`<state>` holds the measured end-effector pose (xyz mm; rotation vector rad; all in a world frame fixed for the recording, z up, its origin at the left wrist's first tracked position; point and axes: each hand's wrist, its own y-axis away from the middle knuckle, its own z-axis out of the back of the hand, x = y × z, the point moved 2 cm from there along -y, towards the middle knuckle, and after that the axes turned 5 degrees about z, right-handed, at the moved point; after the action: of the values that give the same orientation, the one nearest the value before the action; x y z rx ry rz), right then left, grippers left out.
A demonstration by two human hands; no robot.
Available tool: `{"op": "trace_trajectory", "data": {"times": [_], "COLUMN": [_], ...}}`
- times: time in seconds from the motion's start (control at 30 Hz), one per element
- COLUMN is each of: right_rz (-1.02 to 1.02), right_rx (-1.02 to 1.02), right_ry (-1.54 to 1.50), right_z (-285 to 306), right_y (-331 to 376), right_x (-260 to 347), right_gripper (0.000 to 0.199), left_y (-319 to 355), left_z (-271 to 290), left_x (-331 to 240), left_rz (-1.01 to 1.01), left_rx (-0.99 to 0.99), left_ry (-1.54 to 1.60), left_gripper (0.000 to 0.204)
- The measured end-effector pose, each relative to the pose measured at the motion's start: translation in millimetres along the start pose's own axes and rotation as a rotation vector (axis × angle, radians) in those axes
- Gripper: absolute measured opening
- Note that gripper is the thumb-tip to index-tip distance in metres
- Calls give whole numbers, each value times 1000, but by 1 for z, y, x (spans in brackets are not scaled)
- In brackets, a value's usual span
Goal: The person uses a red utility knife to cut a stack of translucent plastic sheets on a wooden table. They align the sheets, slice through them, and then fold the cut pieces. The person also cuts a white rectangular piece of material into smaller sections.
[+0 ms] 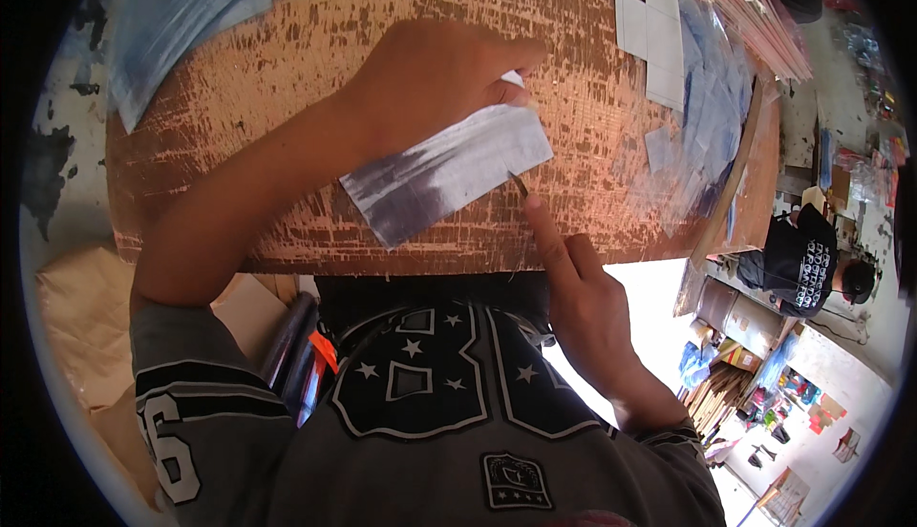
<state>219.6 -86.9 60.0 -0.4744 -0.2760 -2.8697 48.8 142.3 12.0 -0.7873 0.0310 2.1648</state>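
Observation:
A shiny grey-white rectangular sheet [449,174] lies slantwise on the worn wooden board before me. My left hand [449,69] is closed at the sheet's far edge, its fingers bent around a small white piece [513,78]. Most of that piece is hidden, so its kind is unclear. In my right hand [585,288] is a thin dark blade [518,183], with the forefinger stretched along it. The blade's tip touches or nearly touches the sheet's near edge, close to its right corner.
The scratched board [363,31] has bluish clear sheets [191,21] at far left. White cards [662,45], loose clear film pieces [702,107] and a bundle of pink sticks [759,21] lie on the right. A wooden strip [731,174] edges that side; a person [802,260] is farther off.

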Motion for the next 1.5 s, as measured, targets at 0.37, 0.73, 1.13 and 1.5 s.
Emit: {"op": "trace_trajectory", "data": {"times": [0.37, 0.73, 1.13, 1.5], "right_rz": [-2, -90, -65, -54], "right_rx": [-19, 25, -95, -104], "right_ry": [7, -61, -130, -101], "right_z": [-7, 7, -3, -3], "right_y": [6, 8, -28, -36], "right_x": [0, -1, -2, -1], "right_gripper": [87, 89, 76, 79], "left_y": [1, -2, -2, -2], "left_z": [-3, 1, -3, -1], "left_x": [0, 3, 5, 2], "left_rz": [-16, 2, -32, 10], "left_rx": [-24, 7, -53, 1], "left_ry": [-15, -25, -8, -40], "left_gripper": [29, 24, 23, 22]}}
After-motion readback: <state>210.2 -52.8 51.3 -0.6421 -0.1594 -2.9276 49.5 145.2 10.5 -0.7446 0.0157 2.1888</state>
